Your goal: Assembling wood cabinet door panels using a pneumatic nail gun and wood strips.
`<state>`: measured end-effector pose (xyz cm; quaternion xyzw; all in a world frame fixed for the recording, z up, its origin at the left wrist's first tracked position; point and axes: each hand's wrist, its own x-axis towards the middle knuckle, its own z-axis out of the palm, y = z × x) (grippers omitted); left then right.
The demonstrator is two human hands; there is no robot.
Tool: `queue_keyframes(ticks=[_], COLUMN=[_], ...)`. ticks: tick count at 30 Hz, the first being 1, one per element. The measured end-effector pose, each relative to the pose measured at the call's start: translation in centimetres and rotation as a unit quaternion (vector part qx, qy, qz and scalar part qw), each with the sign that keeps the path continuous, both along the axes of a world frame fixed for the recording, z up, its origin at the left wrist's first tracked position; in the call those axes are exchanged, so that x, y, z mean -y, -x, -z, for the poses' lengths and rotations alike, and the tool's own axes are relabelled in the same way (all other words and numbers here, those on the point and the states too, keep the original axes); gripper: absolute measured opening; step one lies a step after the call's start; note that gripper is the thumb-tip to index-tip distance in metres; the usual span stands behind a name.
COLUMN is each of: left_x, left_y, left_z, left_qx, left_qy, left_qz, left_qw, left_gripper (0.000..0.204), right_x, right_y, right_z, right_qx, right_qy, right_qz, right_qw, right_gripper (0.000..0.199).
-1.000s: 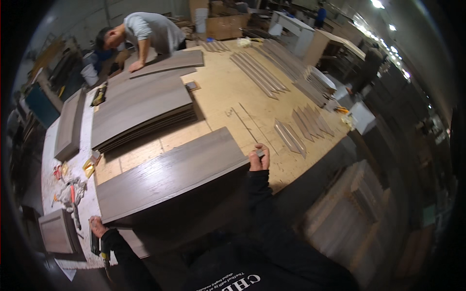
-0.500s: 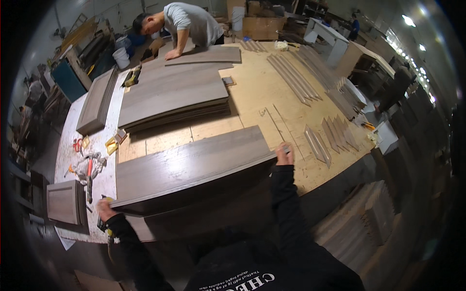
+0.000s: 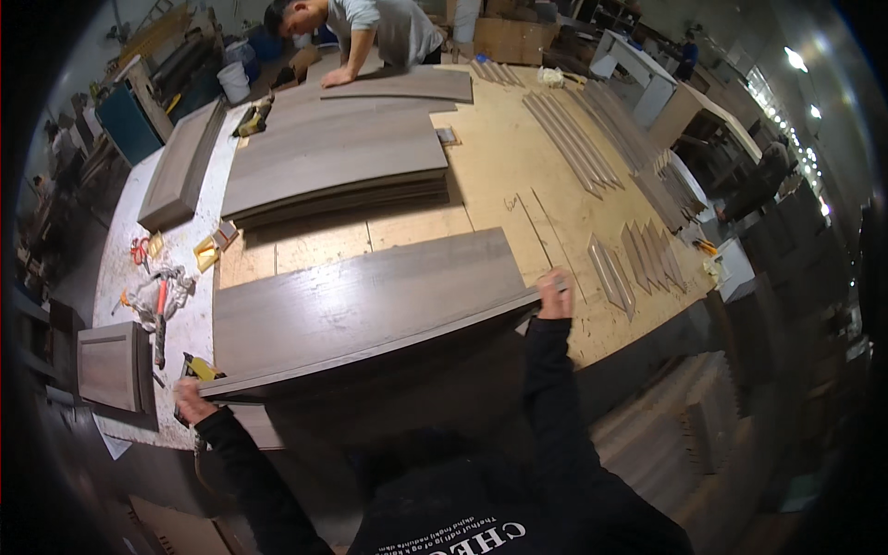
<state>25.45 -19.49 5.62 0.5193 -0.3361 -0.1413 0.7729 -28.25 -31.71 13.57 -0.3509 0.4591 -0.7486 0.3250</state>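
Grey panel at 6 o'clock on surface, near edge lifted. L hand and R hand fingers closed on its ends; placement not yet done

room: workshop | bench: plywood top | lights: ceiling row, right | floor: dark, wood stacks right

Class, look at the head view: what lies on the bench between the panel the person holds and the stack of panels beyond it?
Only bare plywood benchtop lies between the held panel and the stack, as the head view shows.
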Motion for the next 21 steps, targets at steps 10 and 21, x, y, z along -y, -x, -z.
queue_keyframes(ticks=[10,21], left_x=[-0.4,-4.0], left_y=[-1.2,5.9], left_z=[2.8,-13.6], left_qx=[0.049,0.484], left_qy=[0.001,-0.302], left_qz=[-0.053,0.108], left_qw=[0.997,0.814], left_gripper=[0.030,0.034], right_x=[0.2,-0.9], right_y=[-0.9,5.0], right_z=[2.2,-6.7], right_qx=[0.002,-0.582], right_qy=[-0.007,0.054], right_qz=[-0.014,-0.275], right_qw=[1.000,0.763], right_gripper=[0.015,0.031])
